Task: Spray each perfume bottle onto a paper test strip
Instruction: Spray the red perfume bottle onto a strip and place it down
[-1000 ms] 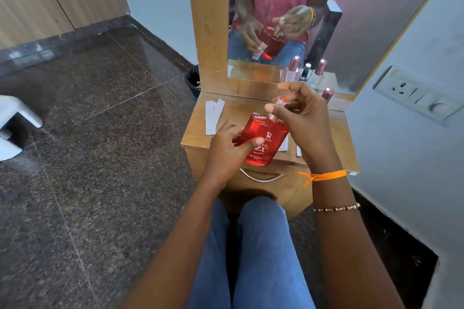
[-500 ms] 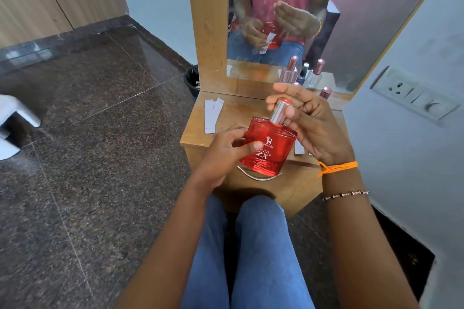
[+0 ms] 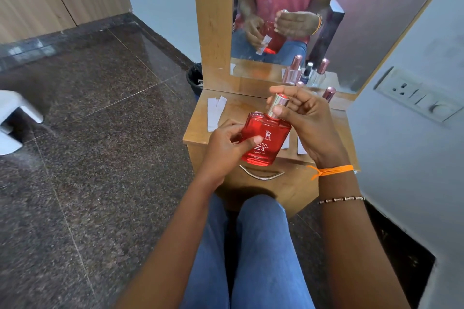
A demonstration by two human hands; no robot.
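Paper strips (image 3: 215,114) lie on worktop (image 3: 198,133) at left. Left hand (image 3: 224,148) grips red perfume bottle (image 3: 266,139) by its lower side, held above worktop's front edge. Right hand (image 3: 305,118) pinches bottle's silver cap (image 3: 277,105), fingers curled round it.

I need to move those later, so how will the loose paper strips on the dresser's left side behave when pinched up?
The paper strips look thin and flat, so probably floppy and very light. They overlap, so one pinch may lift several together.
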